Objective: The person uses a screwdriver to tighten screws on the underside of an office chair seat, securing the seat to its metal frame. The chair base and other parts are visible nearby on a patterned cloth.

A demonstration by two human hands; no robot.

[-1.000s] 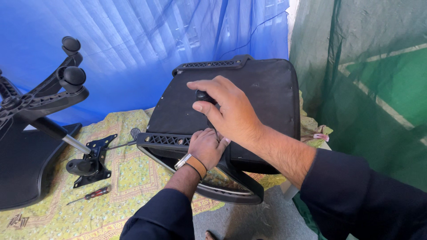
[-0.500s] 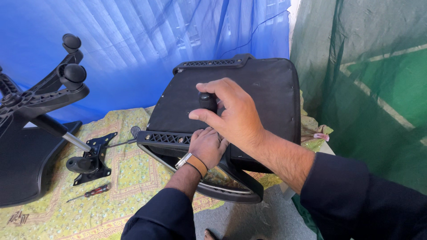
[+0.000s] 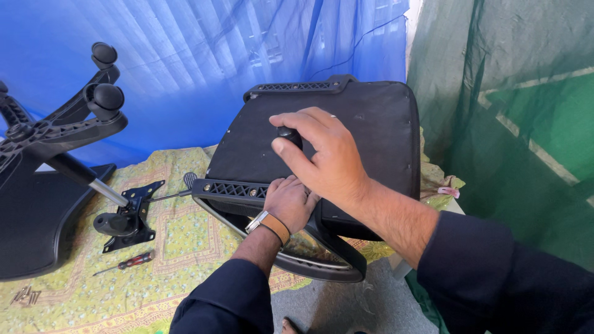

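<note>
The head view looks down on a black chair seat (image 3: 346,124) that stands tilted on its edge, underside toward the person, on a yellow patterned cloth (image 3: 179,247). The right hand (image 3: 328,158) has its grip closed around a small black knob (image 3: 289,135) on the seat underside, thumb and fingers wrapped on it. The left hand (image 3: 289,201), with a brown wristband (image 3: 272,224), has its grip closed on the curved armrest frame (image 3: 309,253) just below the seat edge. To the left lie a black mounting plate (image 3: 127,216), a red-handled screwdriver (image 3: 127,263) and the upturned wheeled chair base (image 3: 68,124).
</note>
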